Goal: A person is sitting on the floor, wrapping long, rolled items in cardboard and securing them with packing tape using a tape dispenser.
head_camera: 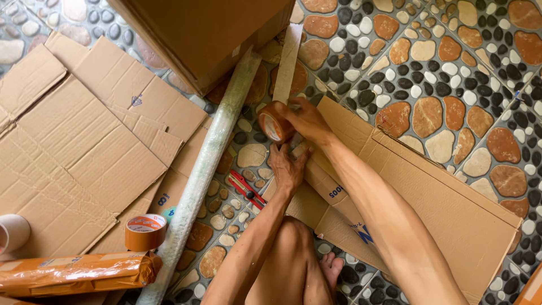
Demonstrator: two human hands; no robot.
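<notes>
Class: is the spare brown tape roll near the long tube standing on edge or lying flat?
Lying flat: the spare tape roll shows its round face upward.

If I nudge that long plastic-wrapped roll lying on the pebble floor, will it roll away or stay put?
The long wrapped roll is round, so it would probably roll sideways if pushed. The bumpy pebble floor and the flattened cardboard along its left side would likely stop it soon. Its plastic wrap looks smooth, so it may be slippery to lift, and being long it could sag or swing.
</notes>
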